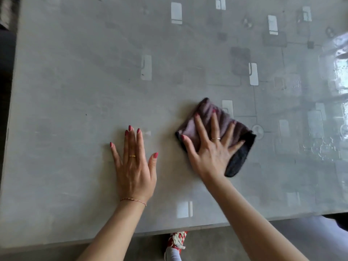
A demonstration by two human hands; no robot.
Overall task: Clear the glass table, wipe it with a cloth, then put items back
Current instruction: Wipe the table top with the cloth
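No container shows anywhere on the desk (75,91). Its top is glass, grey and glossy, with pale rectangles and faint dark squares showing through or mirrored in it; which of the two I cannot tell. Far over on the right the glass catches a strong white glare, and the surface there looks rippled.

The cloth (237,147) lies flat on the glass a little right of the middle, toward the near edge. It is folded, mauve-grey on the upper face and black along its right and lower border. The right hand (211,147) lies on top of it, palm down with fingers spread straight, pressing the cloth onto the glass rather than curling round it; a thin ring sits on one finger. The hand and the cloth are slightly blurred.

The left hand (134,166) rests flat on the bare glass just to the left of the cloth, apart from it, fingers straight and slightly fanned, holding nothing. It wears a gold ring, and a thin bracelet (133,200) circles the wrist. Both forearms reach in over the near edge.

Below that edge there is grey floor, and a red-and-white shoe (176,242) pokes out from under the desk
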